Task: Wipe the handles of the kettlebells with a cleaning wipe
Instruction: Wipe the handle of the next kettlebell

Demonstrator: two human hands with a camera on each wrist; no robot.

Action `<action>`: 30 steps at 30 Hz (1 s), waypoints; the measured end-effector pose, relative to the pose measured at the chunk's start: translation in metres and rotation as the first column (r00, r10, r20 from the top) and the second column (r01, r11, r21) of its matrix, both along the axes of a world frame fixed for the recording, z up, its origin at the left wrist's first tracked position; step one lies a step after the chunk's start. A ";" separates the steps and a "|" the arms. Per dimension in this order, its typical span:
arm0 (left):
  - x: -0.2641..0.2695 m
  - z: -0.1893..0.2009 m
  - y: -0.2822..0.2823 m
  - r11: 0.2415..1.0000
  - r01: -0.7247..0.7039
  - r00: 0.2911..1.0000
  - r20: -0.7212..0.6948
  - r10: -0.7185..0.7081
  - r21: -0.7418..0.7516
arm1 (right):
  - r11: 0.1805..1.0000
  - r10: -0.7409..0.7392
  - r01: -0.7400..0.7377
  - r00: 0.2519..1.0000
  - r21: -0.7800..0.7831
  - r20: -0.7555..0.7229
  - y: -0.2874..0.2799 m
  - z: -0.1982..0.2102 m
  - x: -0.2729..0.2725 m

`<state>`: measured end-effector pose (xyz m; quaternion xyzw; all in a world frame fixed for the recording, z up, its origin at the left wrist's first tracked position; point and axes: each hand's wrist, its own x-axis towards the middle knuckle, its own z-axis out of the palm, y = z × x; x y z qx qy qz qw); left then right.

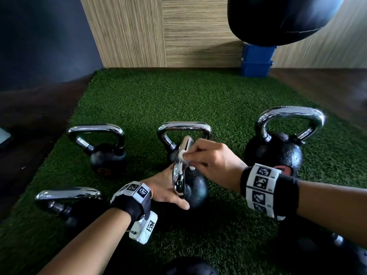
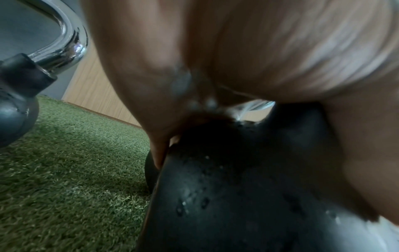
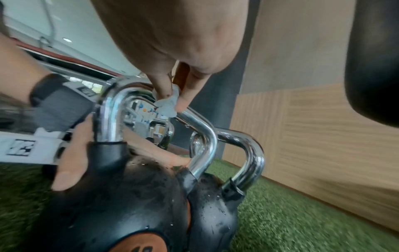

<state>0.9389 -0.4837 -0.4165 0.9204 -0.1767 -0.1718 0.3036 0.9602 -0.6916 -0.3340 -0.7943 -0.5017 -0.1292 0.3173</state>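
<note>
Kettlebell [image 1: 195, 187] standing mid-turf [image 1: 178, 96], handle [image 1: 181, 165] uppermost. The loop's long axis runs away from the person, edge-on in the head view. Left hand [image 1: 164, 187] clasps the handle's near post, thumb and fingers wrapped round. Right hand [image 1: 214, 161] pinches a wipe [image 1: 183, 155] against the handle's top.

Before me a green turf mat [image 1: 178, 96] lies on the dark floor [image 1: 29, 135]. Several black kettlebells [image 1: 108, 158] stand on it.
</note>
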 end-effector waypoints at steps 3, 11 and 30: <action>0.002 -0.006 0.003 0.998 -0.024 1.000 -0.003 0.024 -0.066 | 0.999 0.035 -0.035 0.999 -0.011 0.008 -0.002 0.001 -0.007; 0.011 -0.005 0.004 0.979 0.121 0.991 0.069 -0.111 -0.165 | 1.000 -0.001 0.001 1.000 -0.002 -0.031 -0.001 0.004 -0.012; -0.002 0.008 -0.005 0.965 0.173 0.985 0.057 -0.165 -0.199 | 0.951 -0.298 0.176 0.736 -0.254 -0.607 0.002 -0.026 -0.007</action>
